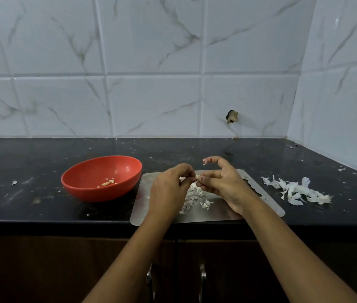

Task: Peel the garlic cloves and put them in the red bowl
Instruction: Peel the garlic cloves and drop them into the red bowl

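Well left of the steel board (214, 213), one loose scrap of skin (14, 183) lies on the black counter (42, 154). Just left of the board, close to its left edge but whether touching I cannot tell, the red bowl (98, 191) sits upright; a few peeled cloves (107, 183) lie at its bottom. Over the board's far-left part, my left hand (168, 189) has its fingers curled, tips pinching one end of a garlic clove (197, 177). The clove is held in the air above the board's far middle, between both hands; it is small and partly hidden, so how much skin it carries I cannot tell. Beneath it, a heap of white peelings (195, 197) covers the board's centre. Over the board's right half, my right hand (223, 182) pinches the clove's other end with thumb and curled fingers; the index finger is lifted clear and arched, with a fleck of skin (204, 164) at its tip. Right of the board, apart from it, a second, larger pile of skins (297, 191) lies on the counter. Behind the board, above its right half, the tiled wall (151, 101) has a small dark hole (231, 116).
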A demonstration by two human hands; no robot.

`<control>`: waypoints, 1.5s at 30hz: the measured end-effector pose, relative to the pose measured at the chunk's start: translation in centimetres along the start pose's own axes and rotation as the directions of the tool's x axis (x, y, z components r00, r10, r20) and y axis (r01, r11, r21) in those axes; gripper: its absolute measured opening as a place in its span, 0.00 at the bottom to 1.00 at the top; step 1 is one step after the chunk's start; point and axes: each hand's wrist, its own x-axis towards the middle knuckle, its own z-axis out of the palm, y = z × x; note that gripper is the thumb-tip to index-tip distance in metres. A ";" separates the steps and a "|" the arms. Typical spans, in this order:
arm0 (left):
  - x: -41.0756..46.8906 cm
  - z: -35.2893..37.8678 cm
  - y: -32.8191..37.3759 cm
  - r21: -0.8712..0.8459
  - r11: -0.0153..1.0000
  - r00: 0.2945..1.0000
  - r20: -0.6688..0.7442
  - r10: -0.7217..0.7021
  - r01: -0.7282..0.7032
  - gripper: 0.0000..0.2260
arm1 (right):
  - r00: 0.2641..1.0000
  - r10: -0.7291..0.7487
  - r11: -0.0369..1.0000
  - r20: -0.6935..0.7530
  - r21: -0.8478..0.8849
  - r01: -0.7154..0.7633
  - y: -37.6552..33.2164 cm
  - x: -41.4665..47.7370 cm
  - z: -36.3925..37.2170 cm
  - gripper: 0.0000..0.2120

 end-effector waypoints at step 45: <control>-0.1 0.3 -0.2 0.211 0.977 0.983 0.179 -0.025 -0.014 0.08 | 0.993 -0.009 0.999 -0.118 0.041 0.014 0.1 0.1 -0.2 0.18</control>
